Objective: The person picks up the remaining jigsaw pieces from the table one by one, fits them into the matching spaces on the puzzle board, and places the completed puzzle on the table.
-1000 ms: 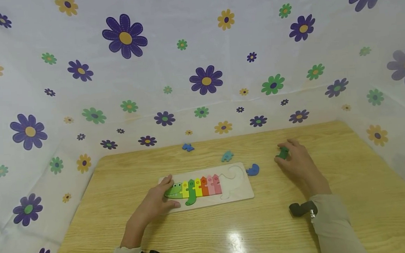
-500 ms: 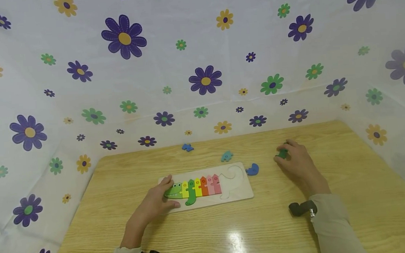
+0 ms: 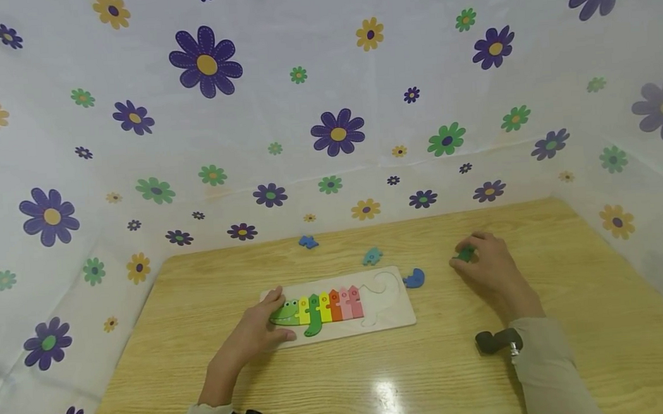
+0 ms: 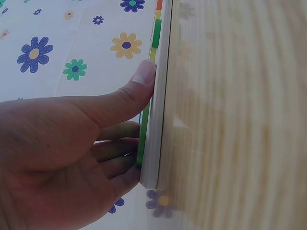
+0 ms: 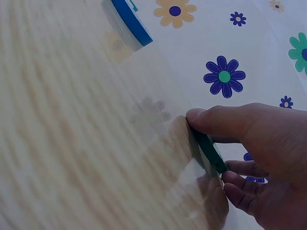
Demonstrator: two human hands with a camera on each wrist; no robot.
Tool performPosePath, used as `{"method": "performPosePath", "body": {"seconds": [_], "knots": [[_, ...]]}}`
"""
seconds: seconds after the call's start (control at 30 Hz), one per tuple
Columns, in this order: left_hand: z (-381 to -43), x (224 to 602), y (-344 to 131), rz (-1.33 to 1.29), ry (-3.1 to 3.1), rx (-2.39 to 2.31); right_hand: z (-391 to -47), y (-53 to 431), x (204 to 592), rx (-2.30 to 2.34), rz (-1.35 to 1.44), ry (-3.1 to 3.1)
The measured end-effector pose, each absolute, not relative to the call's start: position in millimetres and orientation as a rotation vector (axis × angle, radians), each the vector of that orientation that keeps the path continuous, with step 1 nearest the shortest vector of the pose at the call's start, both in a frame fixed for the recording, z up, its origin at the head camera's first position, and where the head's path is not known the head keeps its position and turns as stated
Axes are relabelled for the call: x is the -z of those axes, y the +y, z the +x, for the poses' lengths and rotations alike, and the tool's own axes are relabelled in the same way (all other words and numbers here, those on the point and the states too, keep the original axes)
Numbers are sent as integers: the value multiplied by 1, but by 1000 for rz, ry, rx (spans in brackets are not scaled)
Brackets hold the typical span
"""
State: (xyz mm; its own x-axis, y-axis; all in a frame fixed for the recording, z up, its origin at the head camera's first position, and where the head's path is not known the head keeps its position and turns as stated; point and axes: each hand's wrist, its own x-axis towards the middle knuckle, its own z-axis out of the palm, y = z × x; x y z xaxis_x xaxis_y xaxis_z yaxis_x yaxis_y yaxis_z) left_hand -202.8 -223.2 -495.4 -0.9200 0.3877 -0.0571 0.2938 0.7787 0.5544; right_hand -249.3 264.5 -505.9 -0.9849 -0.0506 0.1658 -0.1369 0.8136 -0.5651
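Observation:
A pale wooden puzzle board [image 3: 400,310] lies on the table, with a crocodile's green head [image 3: 285,313] and several coloured body pieces [image 3: 328,305] set in its left and middle. Bare outlines of a leg and curled tail show at its right end. My left hand [image 3: 252,329] holds the board's left end, thumb at the near side and fingers toward the far side. Right of the board, my right hand [image 3: 490,265] holds a dark green puzzle piece [image 5: 208,151] by its edges between thumb and fingers, at the tabletop. Its face is partly hidden by the fingers.
Beside the board's right end lies a blue curved piece [image 3: 414,278]. A light blue piece [image 3: 372,256] is just behind the board, and another blue piece [image 3: 307,241] lies near the table's back edge. Flower-printed white cloth [image 3: 268,109] encloses the back and sides.
My right hand shifts very slightly, its fingers changing their hold on the dark green puzzle piece. My left hand, the board and the loose pieces stay in place.

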Motion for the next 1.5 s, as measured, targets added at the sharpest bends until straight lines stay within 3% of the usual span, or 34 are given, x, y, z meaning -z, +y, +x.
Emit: {"method": "performPosePath", "body": {"seconds": [1.5], "knots": [[-204,495,-224,529,2794,-836,-242,258,477,-1102,183,-2827]]}}
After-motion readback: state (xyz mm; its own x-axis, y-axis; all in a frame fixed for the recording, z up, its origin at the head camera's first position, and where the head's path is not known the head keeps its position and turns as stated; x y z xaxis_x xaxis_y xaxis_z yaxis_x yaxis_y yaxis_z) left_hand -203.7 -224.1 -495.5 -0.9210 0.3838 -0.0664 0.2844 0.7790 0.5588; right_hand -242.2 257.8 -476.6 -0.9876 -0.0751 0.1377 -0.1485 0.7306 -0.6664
